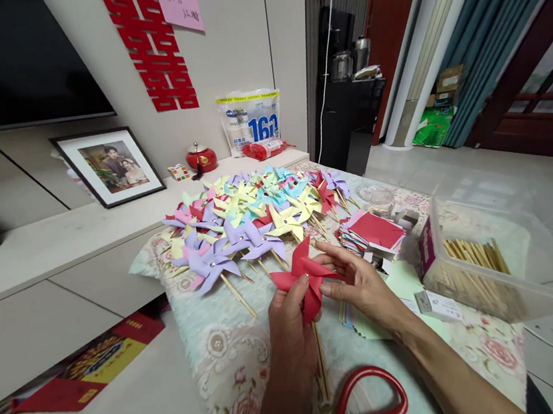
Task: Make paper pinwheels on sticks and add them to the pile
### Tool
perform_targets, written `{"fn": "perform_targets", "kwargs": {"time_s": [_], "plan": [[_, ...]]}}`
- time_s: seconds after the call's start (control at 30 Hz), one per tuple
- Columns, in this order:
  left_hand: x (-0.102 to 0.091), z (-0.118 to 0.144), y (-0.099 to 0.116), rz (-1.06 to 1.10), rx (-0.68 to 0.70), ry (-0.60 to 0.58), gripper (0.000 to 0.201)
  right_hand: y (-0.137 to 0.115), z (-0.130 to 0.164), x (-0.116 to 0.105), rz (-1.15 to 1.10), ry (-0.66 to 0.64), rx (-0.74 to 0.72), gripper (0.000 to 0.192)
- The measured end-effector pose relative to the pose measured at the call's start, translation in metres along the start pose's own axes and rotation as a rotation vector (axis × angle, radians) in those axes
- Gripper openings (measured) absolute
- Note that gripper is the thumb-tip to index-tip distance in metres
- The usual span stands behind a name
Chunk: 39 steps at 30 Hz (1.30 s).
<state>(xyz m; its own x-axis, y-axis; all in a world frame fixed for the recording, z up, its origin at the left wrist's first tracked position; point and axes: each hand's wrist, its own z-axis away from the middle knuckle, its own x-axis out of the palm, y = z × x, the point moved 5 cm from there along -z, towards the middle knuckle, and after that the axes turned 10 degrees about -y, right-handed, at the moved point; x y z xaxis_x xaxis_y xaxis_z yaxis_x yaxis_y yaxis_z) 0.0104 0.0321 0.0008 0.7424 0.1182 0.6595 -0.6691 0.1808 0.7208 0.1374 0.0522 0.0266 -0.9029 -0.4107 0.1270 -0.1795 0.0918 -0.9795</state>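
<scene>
Your left hand [291,326] and right hand [361,284] both pinch the red paper pinwheel [305,277] between their fingers, held just above the surface [229,360]. Finished pinwheels [247,217] lie piled beyond it; wooden sticks [474,256] fill the clear box to the right.

The worktop [235,366], under a floral cloth, carries a pinwheel heap [252,213], with paper squares [375,232] and a stick box [470,264] right of it.
</scene>
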Motion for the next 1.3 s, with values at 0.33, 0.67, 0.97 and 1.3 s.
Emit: {"fn": "perform_targets", "kwargs": {"time_s": [0.33,0.67,0.97,1.3], "plan": [[0.002,-0.001,-0.004,-0.024,-0.008,-0.046,0.024,-0.001,0.0,-0.001,-0.023,0.01,0.053,0.073],[-0.001,-0.003,0.01,0.079,0.13,0.085,0.021,0.02,0.007,0.013,0.147,-0.208,0.423,0.035],[0.007,0.002,0.015,0.115,0.167,0.033,0.029,0.033,0.01,0.022,0.097,-0.355,0.473,0.045],[-0.004,0.001,0.026,-0.382,0.542,0.067,0.058,0.027,0.007,0.009,0.087,-0.262,0.438,0.048]]}}
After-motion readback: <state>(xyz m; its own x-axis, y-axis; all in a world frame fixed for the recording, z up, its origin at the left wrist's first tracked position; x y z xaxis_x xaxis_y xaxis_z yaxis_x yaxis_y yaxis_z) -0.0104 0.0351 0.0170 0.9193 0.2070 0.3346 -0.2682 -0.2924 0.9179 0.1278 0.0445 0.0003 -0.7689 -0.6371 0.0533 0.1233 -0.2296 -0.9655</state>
